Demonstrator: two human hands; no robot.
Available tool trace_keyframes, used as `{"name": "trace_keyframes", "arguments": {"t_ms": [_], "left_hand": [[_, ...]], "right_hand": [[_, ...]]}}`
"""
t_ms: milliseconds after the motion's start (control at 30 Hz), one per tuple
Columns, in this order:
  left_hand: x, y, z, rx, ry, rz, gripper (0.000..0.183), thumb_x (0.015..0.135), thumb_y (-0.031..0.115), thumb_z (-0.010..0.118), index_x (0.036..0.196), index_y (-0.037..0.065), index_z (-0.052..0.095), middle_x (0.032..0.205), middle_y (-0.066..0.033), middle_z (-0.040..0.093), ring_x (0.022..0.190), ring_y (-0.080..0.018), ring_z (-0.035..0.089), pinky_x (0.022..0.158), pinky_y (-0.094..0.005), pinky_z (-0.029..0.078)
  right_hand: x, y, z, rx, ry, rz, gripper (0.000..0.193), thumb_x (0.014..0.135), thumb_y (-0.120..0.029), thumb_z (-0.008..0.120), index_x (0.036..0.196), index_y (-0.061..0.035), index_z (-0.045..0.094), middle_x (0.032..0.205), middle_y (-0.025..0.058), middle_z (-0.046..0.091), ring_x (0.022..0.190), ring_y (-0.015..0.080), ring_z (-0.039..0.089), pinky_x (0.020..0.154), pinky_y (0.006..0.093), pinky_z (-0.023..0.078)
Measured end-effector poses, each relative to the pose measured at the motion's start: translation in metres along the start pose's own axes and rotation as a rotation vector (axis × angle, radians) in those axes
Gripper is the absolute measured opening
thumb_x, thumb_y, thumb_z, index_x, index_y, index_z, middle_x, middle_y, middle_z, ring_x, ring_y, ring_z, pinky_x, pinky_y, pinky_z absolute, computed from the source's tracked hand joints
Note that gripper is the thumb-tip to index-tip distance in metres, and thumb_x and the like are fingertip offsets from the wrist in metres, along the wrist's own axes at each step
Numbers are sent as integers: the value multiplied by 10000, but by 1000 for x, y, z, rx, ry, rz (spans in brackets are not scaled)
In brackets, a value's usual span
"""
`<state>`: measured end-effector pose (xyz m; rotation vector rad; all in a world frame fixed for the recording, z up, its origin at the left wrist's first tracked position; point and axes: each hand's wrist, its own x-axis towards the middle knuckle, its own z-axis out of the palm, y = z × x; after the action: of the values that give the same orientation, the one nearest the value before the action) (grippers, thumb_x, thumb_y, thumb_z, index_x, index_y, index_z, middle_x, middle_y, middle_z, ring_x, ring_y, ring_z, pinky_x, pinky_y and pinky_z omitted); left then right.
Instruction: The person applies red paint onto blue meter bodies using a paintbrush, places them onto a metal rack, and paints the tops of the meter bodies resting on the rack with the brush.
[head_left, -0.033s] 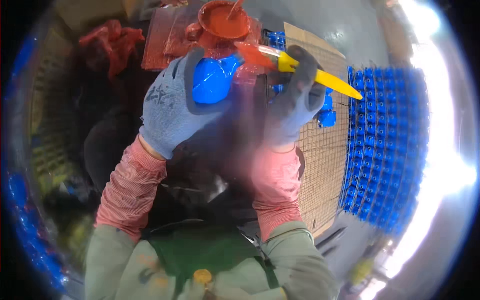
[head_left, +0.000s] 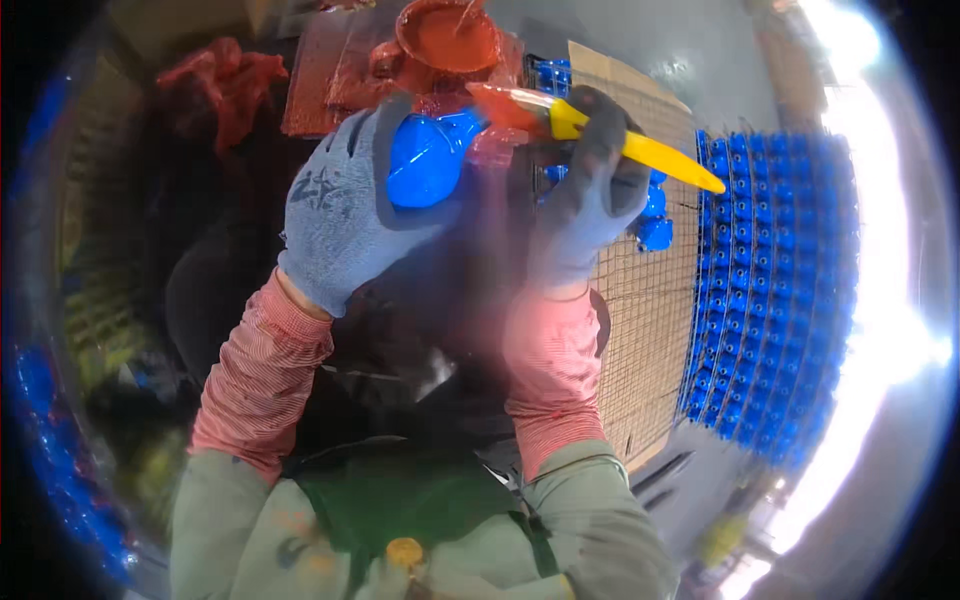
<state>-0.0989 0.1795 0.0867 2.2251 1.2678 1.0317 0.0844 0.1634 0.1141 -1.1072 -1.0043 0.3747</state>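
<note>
My left hand, in a blue-grey work glove, is closed round a glossy blue rounded piece with a narrower neck pointing to the upper right. In my gloved right hand is a paintbrush with a yellow handle, its fingers pinched round the handle near the ferrule. Red paint coats the bristles, which reach left to the piece's neck; whether they touch it I cannot tell. Just beyond my hands stands a round container of red paint with a stick or handle in it.
Under the paint container lies a red-smeared board. Red crumpled plastic hangs at the far left. To the right, a wire rack over cardboard bears a few blue pieces. Beyond it are rows of many blue pieces.
</note>
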Motion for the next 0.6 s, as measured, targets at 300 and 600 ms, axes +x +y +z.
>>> {"name": "trace_keyframes", "arguments": {"t_ms": [300,600], "left_hand": [[-1,-2,3,-104,-21,-8,838,693,351,864,1389,54,505,1265,-164,620,1088,-306,647,919,-394,530],[4,2,-5,-1755,-186,-672,592,951,431,551,1372,18,509,1210,-173,643,1077,-241,666,923,-368,552]], "right_hand": [[3,1,3,-216,-103,-156,161,947,-147,637,971,12,649,803,61,651,695,101,595,603,254,482],[-3,37,-9,528,-22,404,371,995,-392,585,1157,-58,583,982,72,663,748,149,623,624,278,514]]}}
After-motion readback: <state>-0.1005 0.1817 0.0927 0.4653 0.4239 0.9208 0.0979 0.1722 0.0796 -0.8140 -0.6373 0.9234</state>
